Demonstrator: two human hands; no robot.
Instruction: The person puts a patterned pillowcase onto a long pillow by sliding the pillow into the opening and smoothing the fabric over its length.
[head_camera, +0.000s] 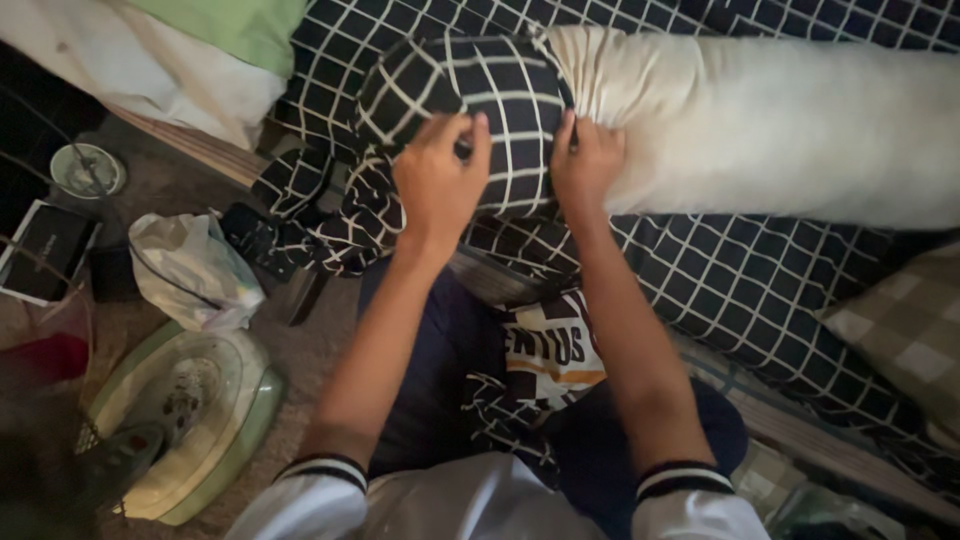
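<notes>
The light is dim and warm, strongest on the white bolster (780, 130) far right, which looks slightly washed out with soft detail. The floor (300, 350) at left sinks into deep shadow, and the near-left corner is almost black. The whole picture is grainy and soft, with mild blur toward the edges.

White plastic bag (190, 270), floor left; dark box (45, 250) beside.

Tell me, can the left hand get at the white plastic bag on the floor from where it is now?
Probably yes. The left hand grips the checked pillowcase, but nothing blocks the way down to the plastic bag.
</notes>
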